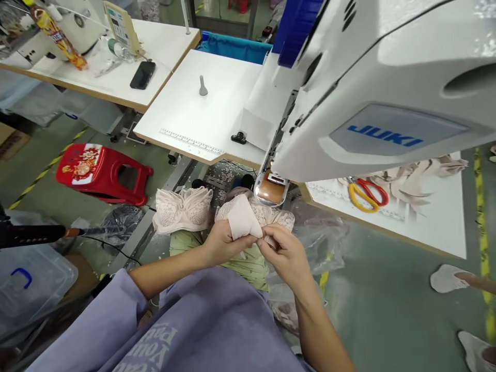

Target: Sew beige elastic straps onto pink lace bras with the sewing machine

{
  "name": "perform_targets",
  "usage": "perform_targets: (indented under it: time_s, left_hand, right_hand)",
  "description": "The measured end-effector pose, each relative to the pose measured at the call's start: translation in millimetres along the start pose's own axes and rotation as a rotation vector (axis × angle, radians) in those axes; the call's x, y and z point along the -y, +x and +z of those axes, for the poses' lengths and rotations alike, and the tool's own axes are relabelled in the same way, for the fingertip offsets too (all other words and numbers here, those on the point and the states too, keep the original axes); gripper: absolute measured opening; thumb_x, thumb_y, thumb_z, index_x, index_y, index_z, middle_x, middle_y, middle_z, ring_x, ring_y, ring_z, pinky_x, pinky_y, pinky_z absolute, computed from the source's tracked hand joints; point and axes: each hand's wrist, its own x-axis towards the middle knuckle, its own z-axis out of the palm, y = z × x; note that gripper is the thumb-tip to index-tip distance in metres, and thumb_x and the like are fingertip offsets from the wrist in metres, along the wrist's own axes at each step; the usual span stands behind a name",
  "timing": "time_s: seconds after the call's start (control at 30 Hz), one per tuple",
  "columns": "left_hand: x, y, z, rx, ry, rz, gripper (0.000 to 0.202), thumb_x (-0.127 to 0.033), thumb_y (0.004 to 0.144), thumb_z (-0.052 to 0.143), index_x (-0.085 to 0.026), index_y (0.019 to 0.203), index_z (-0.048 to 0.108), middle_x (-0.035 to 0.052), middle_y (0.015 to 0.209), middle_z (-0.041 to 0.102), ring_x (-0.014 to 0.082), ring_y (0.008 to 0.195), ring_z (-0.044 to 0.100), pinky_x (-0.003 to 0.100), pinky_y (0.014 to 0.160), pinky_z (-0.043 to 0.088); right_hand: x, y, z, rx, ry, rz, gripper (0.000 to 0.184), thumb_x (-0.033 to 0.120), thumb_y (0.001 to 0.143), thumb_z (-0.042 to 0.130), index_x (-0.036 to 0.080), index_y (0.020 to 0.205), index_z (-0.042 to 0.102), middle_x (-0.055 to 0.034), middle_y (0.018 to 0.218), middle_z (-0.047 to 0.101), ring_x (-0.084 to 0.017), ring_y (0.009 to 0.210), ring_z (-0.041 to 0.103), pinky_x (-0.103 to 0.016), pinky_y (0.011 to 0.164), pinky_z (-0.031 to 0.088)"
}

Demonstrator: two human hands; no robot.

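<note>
While right hand (285, 252) pinches pink fabric (244, 217) | points rightward | long axis slanted

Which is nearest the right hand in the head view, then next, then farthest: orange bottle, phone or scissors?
1. Scissors: to the right of the right hand.
2. Phone: up and to the left.
3. Orange bottle: farther left, past the phone.
</note>
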Motion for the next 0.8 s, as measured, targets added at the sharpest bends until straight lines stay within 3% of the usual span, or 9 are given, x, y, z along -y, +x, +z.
perform_targets:
  time_s: [0.13, 0.3, 0.43, 0.6, 0.8]
  left_hand:
    - [-3, 3, -3.2, 0.059, -0.073, -0.074, 0.030, -0.039, 0.086, 0.062, -0.015, 0.068, 0.063, 0.0010, 0.065, 0.060, 0.0141, 0.063, 0.054, 0.026, 0.060, 0.042]
    - [-5, 8, -9.3, 0.066, 0.013, -0.135, 0.033, -0.041, 0.084, 0.064, -0.015, 0.066, 0.055, -0.0039, 0.059, 0.046, 0.0103, 0.058, 0.042, 0.023, 0.055, 0.034]
    - [-5, 10, -11.9, 0.043, 0.122, -0.079, 0.030, -0.040, 0.085, 0.063, -0.015, 0.070, 0.057, -0.0034, 0.061, 0.048, 0.0113, 0.060, 0.043, 0.024, 0.058, 0.035]
    - [-13, 17, -19.5, 0.126, 0.203, -0.031, 0.031, -0.038, 0.091, 0.055, -0.016, 0.069, 0.052, -0.0046, 0.061, 0.043, 0.0103, 0.059, 0.039, 0.023, 0.057, 0.033]
    - [-21, 22, -23.6, 0.199, 0.218, 0.023, 0.026, -0.036, 0.091, 0.056, -0.016, 0.075, 0.059, -0.0022, 0.069, 0.051, 0.0122, 0.065, 0.046, 0.023, 0.062, 0.040]
  right_hand:
    - [0, -4, 5, -0.012, -0.034, 0.031, 0.007, 0.020, 0.089, 0.059, 0.021, 0.084, 0.064, -0.0001, 0.079, 0.061, -0.014, 0.071, 0.055, -0.025, 0.064, 0.040]
    - [3, -5, 10, -0.080, -0.048, 0.114, 0.010, 0.019, 0.086, 0.060, 0.021, 0.076, 0.058, 0.0025, 0.071, 0.052, -0.012, 0.063, 0.048, -0.025, 0.059, 0.035]
    - [3, -2, 8, -0.074, -0.002, 0.171, 0.008, 0.020, 0.085, 0.061, 0.020, 0.077, 0.061, 0.0017, 0.073, 0.056, -0.013, 0.067, 0.051, -0.025, 0.063, 0.037]
    - [-3, -3, -3, 0.002, 0.197, 0.280, 0.013, 0.029, 0.089, 0.059, 0.021, 0.092, 0.069, -0.0016, 0.088, 0.066, -0.014, 0.073, 0.055, -0.027, 0.067, 0.041]
    - [5, -5, -8, -0.043, 0.095, 0.304, 0.010, 0.022, 0.085, 0.059, 0.022, 0.096, 0.058, 0.0057, 0.071, 0.053, -0.010, 0.057, 0.041, -0.024, 0.056, 0.032]
